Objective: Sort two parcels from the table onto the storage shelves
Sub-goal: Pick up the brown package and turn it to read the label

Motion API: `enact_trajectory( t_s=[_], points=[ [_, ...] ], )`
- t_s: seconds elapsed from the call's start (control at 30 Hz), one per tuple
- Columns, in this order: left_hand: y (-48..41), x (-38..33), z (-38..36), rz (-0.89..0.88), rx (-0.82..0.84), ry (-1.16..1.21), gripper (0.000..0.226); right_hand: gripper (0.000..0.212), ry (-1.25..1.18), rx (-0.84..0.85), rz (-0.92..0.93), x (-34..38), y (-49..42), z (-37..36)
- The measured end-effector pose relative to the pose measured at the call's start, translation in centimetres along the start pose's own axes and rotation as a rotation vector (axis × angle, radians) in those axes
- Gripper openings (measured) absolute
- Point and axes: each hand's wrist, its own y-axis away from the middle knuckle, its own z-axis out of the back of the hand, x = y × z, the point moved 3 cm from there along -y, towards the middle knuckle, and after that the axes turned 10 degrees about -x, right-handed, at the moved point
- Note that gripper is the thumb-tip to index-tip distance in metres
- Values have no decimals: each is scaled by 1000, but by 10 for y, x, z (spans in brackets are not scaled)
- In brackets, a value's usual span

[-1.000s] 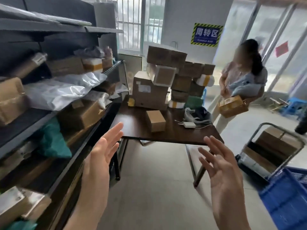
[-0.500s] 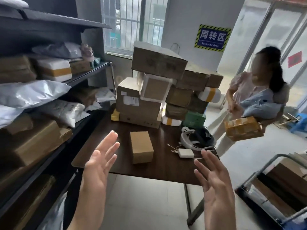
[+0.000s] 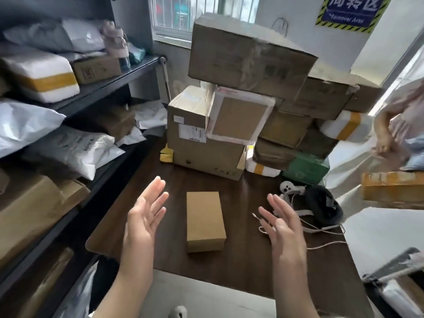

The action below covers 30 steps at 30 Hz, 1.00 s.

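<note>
A small box (image 3: 205, 220) lay alone on the dark bench (image 3: 241, 267), set back from the near edge with bare wood on both sides. The left hand (image 3: 143, 216) and right hand (image 3: 283, 228) hovered either side of it, palms inward, fingers spread, holding nothing and not touching it. A stack (image 3: 247, 92) of parcels filled the far edge. Cables (image 3: 319, 228) lay just right of the right hand. Shelves (image 3: 110, 83) ran along the bench's left edge.
</note>
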Motion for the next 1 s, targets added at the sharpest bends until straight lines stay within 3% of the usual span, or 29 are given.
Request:
enact_trajectory(
  t_s=[0.1, 0.3, 0.47, 0.57, 0.73, 0.9, 1.0],
  points=[
    [-53, 21, -18, -11, 12, -35, 47, 26, 11, -16, -2, -24, -36, -23],
    [-131, 95, -53, 79, 55, -215, 48, 30, 101, -46, -145, -109, -109, -61],
    [-180, 160, -62, 152, 9, -365, 50, 31, 242, 34, -337, -191, -151, -81],
    [-197, 200, -64, 215, -11, -458, 40, 26, 299, 70, -434, -229, -161, -87],
    [-191, 253, -51, 352, -27, -647, 44, 29, 384, 91, -571, -269, -158, -86],
    [-178, 278, -43, 508, -114, -555, 49, 47, 420, 80, -639, -300, -154, -73],
    [-173, 295, -41, 693, -161, -471, 70, 37, 435, 104, -686, -304, -150, -76]
  ],
)
